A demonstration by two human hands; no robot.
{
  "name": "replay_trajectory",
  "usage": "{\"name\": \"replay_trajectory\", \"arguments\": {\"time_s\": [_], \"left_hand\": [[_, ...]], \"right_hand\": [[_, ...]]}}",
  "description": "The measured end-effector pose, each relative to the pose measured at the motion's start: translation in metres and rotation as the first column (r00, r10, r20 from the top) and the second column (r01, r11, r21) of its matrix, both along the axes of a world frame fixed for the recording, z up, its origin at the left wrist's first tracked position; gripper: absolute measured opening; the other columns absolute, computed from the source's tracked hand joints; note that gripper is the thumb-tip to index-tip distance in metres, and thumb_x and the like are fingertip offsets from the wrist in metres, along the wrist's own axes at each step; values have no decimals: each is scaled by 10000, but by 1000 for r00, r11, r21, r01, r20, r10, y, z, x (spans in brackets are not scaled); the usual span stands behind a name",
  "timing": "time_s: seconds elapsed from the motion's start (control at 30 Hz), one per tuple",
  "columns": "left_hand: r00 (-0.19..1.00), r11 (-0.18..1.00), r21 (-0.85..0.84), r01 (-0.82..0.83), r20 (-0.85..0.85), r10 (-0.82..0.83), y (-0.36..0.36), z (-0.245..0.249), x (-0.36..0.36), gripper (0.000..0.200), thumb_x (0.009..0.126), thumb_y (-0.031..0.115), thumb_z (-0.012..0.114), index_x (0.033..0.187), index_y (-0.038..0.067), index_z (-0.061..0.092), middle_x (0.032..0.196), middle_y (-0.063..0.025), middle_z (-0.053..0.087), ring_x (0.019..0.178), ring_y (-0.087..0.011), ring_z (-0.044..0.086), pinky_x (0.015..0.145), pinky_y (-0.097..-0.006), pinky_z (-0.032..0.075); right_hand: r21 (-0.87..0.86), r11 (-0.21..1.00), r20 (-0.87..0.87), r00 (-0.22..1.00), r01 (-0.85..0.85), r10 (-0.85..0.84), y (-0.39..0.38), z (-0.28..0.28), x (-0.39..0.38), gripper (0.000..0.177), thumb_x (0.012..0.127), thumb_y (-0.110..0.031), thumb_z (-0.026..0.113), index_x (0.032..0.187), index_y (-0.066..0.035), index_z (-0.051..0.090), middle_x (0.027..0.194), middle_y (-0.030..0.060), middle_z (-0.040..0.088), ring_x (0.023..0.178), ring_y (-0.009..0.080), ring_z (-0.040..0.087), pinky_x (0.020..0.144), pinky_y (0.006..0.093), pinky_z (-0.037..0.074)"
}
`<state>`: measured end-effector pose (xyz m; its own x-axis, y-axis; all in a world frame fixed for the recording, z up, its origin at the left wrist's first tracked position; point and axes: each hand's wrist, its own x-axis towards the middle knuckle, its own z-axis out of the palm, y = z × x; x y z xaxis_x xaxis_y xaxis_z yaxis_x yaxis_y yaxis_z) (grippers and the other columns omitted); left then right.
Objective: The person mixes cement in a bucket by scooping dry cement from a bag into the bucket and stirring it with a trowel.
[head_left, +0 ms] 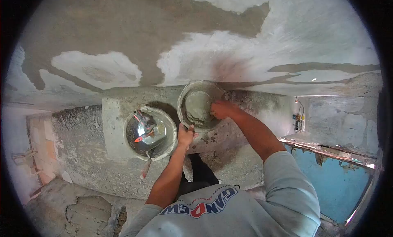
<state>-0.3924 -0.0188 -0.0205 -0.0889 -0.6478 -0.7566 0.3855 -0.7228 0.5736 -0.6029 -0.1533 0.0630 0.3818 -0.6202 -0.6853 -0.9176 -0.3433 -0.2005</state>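
**Item in hand.** A round mortar pan point(181, 114), tilted towards the camera, is held up against the front of a rough rendered ledge point(114, 126), near centre of view. It holds grey wet mortar point(197, 107), lying mostly in the lower half.

**Hands.** The left hand point(185, 135) grips the pan's lower rim, fingers closed over the edge, and carries its weight. The right hand point(223, 110) is inside the pan on its right side, with fingers curled into the mortar. It cannot be told whether they enclose a handful.

**Step, as judged.** Mortar is being gathered by bare hand from the pan. No tool is in use.

**Next move, as judged.** Lifting material clear calls for a firm left-hand grip on the rim, so that the tilted pan does not tip, and for a cupped right palm, since the mix looks wet.

**Surroundings.** Just left of the pan, a steel bowl point(173, 139) rests on the ledge. It holds an orange-handled tool point(143, 136), and a second handle point(145, 169) hangs below its rim. Patchy grey and white plaster point(98, 69) covers the surface above. Wiring point(298, 119) is visible at far right, above a blue panel point(331, 183).

**Writing.** The person's grey shirt point(262, 196) bears a blue-and-red print point(200, 204), seen inverted. It appears to read "CAMPEW", but this reading is not certain. No other labels are legible.
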Motion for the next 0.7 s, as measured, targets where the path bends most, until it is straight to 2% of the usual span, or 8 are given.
{"name": "replay_trajectory", "arguments": {"time_s": [0.1,0.2,0.3,0.4,0.5,0.6,0.7], "left_hand": [[1000,1000,-1,3,7,-3,3,1,0,341,1065,60,538,1367,44,382,1266,-167,606,864,-220,696,767,-370,660],[999,999,-4,41,15,-41,-3,0,5,374,1069,68,527,1401,29,360,1297,-199,595,871,-256,717,790,-386,672],[996,996,9,84,-20,-84,-6,-4,10,376,1072,67,518,1408,26,356,1294,-200,599,890,-264,725,765,-379,673],[997,998,4,70,-31,-70,-8,-4,8,369,1067,64,525,1397,23,364,1286,-202,601,904,-265,729,752,-371,669],[998,998,-3,58,-8,-58,-4,-4,9,362,1056,60,546,1371,9,376,1270,-211,605,905,-258,726,752,-362,665],[999,999,-39,34,1,-34,-2,-14,6,375,1052,55,548,1376,-16,372,1283,-223,594,885,-265,726,742,-350,664],[996,995,-29,94,13,-93,-5,-10,7,381,1052,52,546,1384,-19,374,1294,-223,589,895,-265,723,739,-343,662]], "right_hand": [[-88,991,-64,994,-96,91,12,-3,-3,206,850,-171,699,1010,-52,751,1007,199,747,989,396,723,868,519,579],[-169,973,4,987,-155,158,13,13,-13,191,850,-163,712,1001,-57,761,1014,186,742,1004,384,725,847,509,588],[-199,960,-149,974,-199,171,3,27,-7,166,866,-152,700,987,-66,775,1017,164,737,1017,342,726,825,474,593],[-161,982,-281,959,-95,47,-2,2,9,174,882,-153,688,997,-60,782,1029,146,732,1020,317,728,803,448,599],[-250,960,-201,977,-126,76,21,-23,19,187,904,-138,657,1018,-68,787,1042,152,737,1021,311,736,811,455,607],[-182,983,-190,981,-6,-29,23,-29,13,193,905,-129,646,1020,-65,788,1048,158,737,1030,312,734,840,462,608],[-156,988,-144,989,-8,-15,14,-26,-4,179,888,-119,656,1003,-58,779,1050,171,731,1033,346,724,869,483,598]]}}
